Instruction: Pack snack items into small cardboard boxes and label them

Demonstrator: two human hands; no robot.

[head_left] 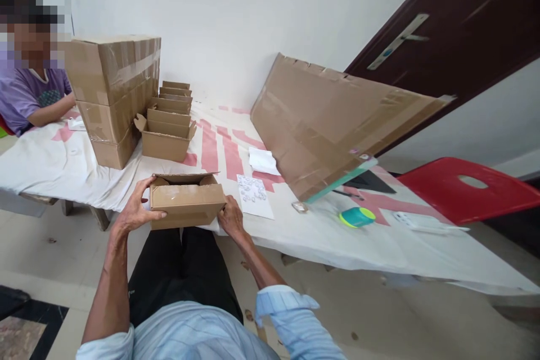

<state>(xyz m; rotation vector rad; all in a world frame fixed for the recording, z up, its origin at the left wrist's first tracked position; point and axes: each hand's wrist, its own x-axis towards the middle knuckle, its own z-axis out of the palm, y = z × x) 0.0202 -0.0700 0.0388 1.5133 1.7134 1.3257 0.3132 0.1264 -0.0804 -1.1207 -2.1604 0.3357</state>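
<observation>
Over my lap, at the table's front edge, I hold a small brown cardboard box (188, 202). Its flap stands partly raised at the back, and shiny tape or a glossy strip shows on the near upper face. My left hand (137, 205) grips the box's left end, thumb across the near side and fingers behind. At the right end, my right hand (230, 215) is closed on the corner, with its fingertips partly hidden. Beyond the box stands a row of open cardboard boxes (165, 145). A sheet of paper with drawn circles (255, 196) lies to the right.
Taped, stacked cartons (113, 95) rise at the left, with a person in a purple shirt (25, 95) behind them. A large cardboard sheet (333, 124) leans at the back right. Near it are a teal container (356, 217) and a red chair (468, 188).
</observation>
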